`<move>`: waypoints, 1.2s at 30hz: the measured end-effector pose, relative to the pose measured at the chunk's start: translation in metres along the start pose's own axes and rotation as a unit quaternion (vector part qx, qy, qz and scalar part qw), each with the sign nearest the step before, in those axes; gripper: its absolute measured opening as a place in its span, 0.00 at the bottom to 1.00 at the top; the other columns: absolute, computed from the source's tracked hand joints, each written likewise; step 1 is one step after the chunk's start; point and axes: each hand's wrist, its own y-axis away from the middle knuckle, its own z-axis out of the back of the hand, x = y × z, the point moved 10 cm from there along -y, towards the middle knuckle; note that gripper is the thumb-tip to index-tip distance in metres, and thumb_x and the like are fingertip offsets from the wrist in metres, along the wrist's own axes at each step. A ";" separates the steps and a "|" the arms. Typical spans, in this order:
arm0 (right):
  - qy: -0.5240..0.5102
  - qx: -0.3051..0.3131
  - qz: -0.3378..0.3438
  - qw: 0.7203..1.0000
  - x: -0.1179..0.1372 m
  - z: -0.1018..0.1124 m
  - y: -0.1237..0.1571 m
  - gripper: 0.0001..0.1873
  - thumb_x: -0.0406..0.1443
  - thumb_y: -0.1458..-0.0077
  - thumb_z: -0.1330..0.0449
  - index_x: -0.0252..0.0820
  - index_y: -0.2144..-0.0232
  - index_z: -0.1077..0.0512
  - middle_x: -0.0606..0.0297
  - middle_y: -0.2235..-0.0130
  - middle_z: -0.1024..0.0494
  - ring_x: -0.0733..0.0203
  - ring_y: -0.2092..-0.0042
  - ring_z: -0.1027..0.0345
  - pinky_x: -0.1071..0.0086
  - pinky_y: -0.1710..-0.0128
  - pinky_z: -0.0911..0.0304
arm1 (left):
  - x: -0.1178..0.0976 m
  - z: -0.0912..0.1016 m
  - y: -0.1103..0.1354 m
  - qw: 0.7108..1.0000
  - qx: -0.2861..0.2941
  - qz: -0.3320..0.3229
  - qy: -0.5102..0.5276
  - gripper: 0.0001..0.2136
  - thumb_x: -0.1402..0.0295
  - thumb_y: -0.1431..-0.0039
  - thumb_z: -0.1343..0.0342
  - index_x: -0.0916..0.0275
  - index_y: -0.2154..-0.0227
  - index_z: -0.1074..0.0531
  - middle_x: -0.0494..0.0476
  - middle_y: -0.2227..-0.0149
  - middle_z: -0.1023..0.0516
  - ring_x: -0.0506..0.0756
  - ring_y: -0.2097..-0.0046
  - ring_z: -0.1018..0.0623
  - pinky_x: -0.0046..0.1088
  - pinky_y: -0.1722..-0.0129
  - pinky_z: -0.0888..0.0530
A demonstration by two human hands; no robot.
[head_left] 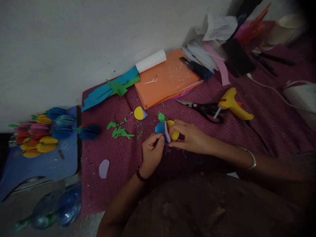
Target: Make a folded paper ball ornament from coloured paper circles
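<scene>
Both my hands meet over the red checked cloth, around a small bundle of folded paper circles [167,130] in blue, lilac and yellow. My left hand [152,153] pinches its lower left edge, thumb against the fingers. From the other side, my right hand [191,137] grips the yellow part between thumb and fingers. Just behind the bundle lies a green paper leaf [161,116]. Another set of folded circles [140,113], yellow on top, rests farther back to the left. Green paper scraps [120,131] are scattered left of my hands, and a lilac folded circle [104,168] lies near the cloth's left side.
Black-handled scissors [199,108] and a yellow glue gun [234,103] lie to the right. Orange paper sheets [165,82], blue paper strips [108,89] and a cutter [196,68] lie behind. Finished paper ornaments [46,143] sit on a blue board [59,168] at left.
</scene>
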 end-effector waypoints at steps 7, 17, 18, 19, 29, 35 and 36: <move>-0.028 0.005 0.011 1.000 -0.001 0.002 -0.002 0.10 0.36 0.49 0.34 0.40 0.68 0.32 0.63 0.62 0.29 0.61 0.59 0.35 0.69 0.60 0.41 | 0.013 0.000 0.000 0.998 -0.001 0.046 0.032 0.09 0.64 0.42 0.45 0.62 0.71 0.22 0.51 0.73 0.24 0.50 0.70 0.28 0.25 0.67 0.29; -0.038 0.004 0.010 0.999 0.000 0.002 0.000 0.08 0.36 0.47 0.36 0.41 0.67 0.31 0.64 0.62 0.29 0.61 0.59 0.34 0.69 0.60 0.40 | 0.031 -0.001 0.002 0.990 0.012 0.081 0.115 0.13 0.58 0.52 0.36 0.62 0.69 0.21 0.51 0.74 0.24 0.48 0.74 0.30 0.22 0.73 0.32; -0.040 0.003 0.010 0.999 0.000 0.002 0.000 0.08 0.36 0.47 0.36 0.41 0.67 0.31 0.64 0.62 0.29 0.61 0.59 0.33 0.69 0.60 0.40 | 0.030 -0.001 0.001 0.991 0.012 0.081 0.102 0.12 0.58 0.52 0.36 0.62 0.69 0.21 0.51 0.75 0.24 0.48 0.74 0.31 0.22 0.73 0.33; -0.040 0.003 0.008 0.999 0.000 0.002 0.000 0.08 0.36 0.47 0.36 0.42 0.67 0.32 0.64 0.62 0.29 0.61 0.59 0.33 0.69 0.60 0.40 | 0.028 -0.001 0.001 0.993 0.010 0.081 0.091 0.12 0.59 0.52 0.36 0.63 0.69 0.21 0.51 0.75 0.25 0.48 0.74 0.31 0.22 0.73 0.33; -0.043 -0.003 -0.004 0.999 -0.004 0.002 0.000 0.08 0.35 0.49 0.35 0.41 0.68 0.31 0.63 0.62 0.29 0.60 0.59 0.34 0.67 0.59 0.40 | 0.030 -0.001 0.002 0.992 0.012 0.075 0.097 0.11 0.59 0.49 0.38 0.63 0.69 0.22 0.51 0.74 0.24 0.48 0.73 0.31 0.23 0.72 0.32; -0.056 -0.012 0.006 0.998 -0.002 0.005 -0.001 0.09 0.34 0.50 0.34 0.41 0.69 0.32 0.64 0.63 0.28 0.61 0.60 0.34 0.68 0.60 0.41 | 0.027 0.001 0.001 0.993 0.003 0.074 0.092 0.11 0.60 0.50 0.38 0.64 0.70 0.22 0.51 0.74 0.24 0.47 0.75 0.32 0.22 0.74 0.34; -0.060 -0.014 0.007 0.998 -0.002 0.006 -0.001 0.09 0.34 0.51 0.34 0.41 0.69 0.32 0.64 0.63 0.28 0.61 0.60 0.34 0.69 0.60 0.41 | 0.026 0.001 0.001 0.993 0.000 0.072 0.089 0.11 0.60 0.50 0.37 0.64 0.70 0.22 0.51 0.74 0.24 0.47 0.75 0.32 0.22 0.74 0.35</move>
